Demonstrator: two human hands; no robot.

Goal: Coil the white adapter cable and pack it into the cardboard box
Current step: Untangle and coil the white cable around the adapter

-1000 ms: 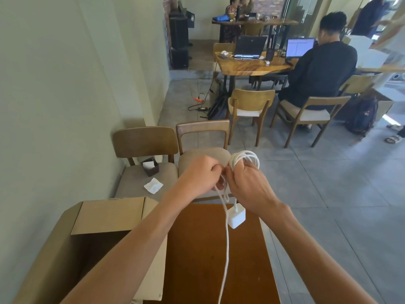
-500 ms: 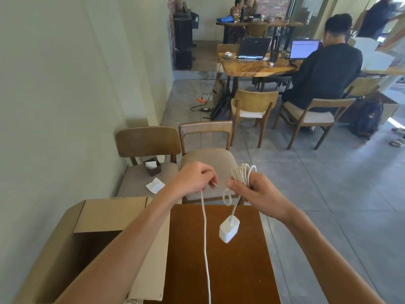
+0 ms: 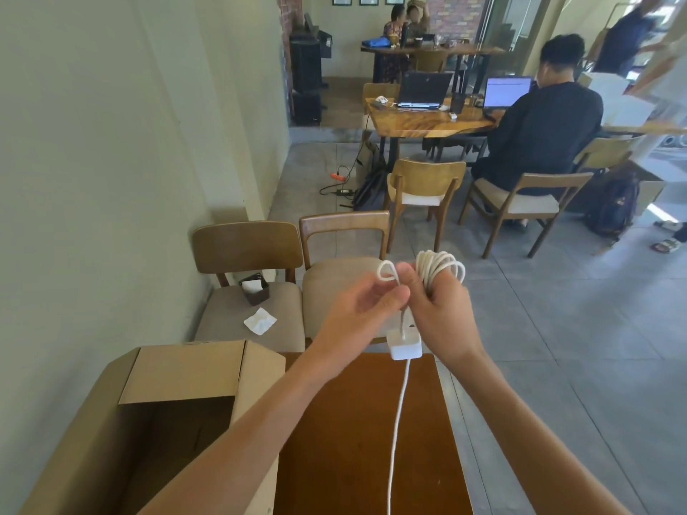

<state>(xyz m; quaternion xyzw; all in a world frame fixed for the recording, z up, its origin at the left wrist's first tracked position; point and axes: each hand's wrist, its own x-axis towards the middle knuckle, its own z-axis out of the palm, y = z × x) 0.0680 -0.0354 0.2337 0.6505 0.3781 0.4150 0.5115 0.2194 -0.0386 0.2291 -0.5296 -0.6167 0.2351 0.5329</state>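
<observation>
- Our left hand pinches a small loop of the white adapter cable between thumb and fingertips, and the loop stands up just above the knuckles
- Our right hand is curled round a bundle of several turns of the same cable, which rise above its fingers (we cannot tell whether the turns are wound round the fingers or only gripped)
- The two hands sit close together, thumbs nearly touching, held up in the air over the far edge of the tabletop
- The square white adapter block hangs on a short stretch of cable just below the hands, between the two wrists
- From under the block a single loose run of cable drops straight down over the brown tabletop and leaves the bottom of the view
- The cardboard box stands open on the left, beside the wall and next to the tabletop, with its flaps raised and its inside in shadow; the cable is apart from it
- Beyond the tabletop stand two wooden chairs side by side; on the seat of the left one are a dark holder and a white napkin
</observation>
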